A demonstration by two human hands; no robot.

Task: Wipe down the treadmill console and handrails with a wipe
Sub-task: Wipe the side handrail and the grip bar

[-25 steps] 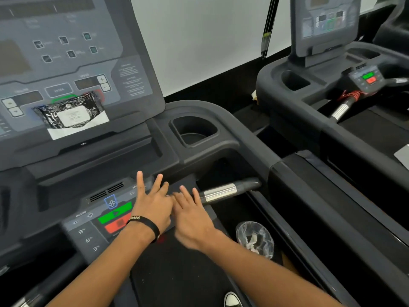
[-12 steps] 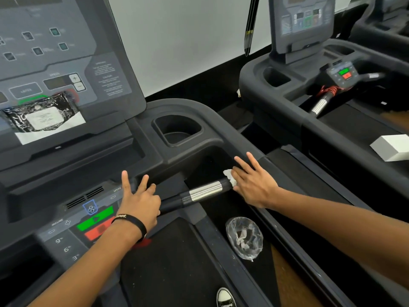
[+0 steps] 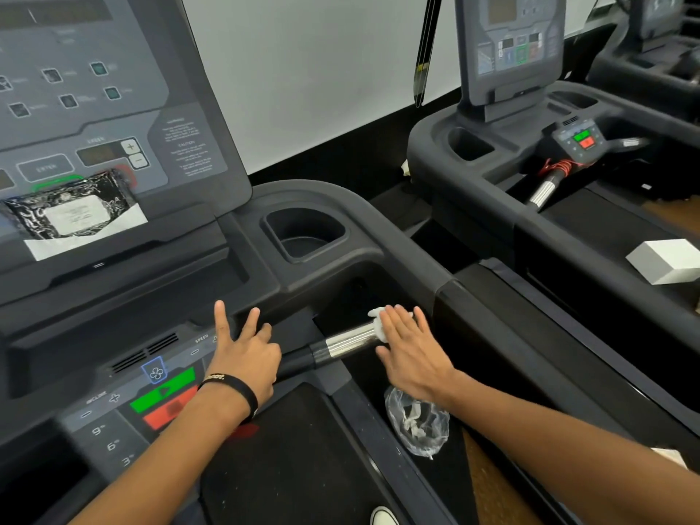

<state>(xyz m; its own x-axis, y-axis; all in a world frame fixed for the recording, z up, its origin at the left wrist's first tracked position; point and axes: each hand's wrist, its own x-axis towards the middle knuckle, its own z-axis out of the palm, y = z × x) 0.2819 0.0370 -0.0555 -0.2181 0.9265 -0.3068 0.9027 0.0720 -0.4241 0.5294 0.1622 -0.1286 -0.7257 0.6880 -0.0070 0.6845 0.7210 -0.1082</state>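
Two hands are at the treadmill console (image 3: 113, 119). The right hand (image 3: 413, 354) lies flat, fingers straight and close together, pressing the white wipe (image 3: 378, 327) onto the far end of the chrome handrail (image 3: 348, 344). The left hand (image 3: 246, 358) rests at the control panel's (image 3: 125, 407) right edge, fingers splayed wide, holding nothing. On the deck's right edge a clear plastic bag (image 3: 416, 426) holds crumpled white scraps. A black wipe packet (image 3: 72, 214) leans on the console ledge.

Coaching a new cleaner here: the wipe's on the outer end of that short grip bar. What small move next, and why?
Probably slide the right hand and its wipe along the chrome grip toward the left hand: the wipe sits at the grip's far end, and the shiny stretch beside it is bare.
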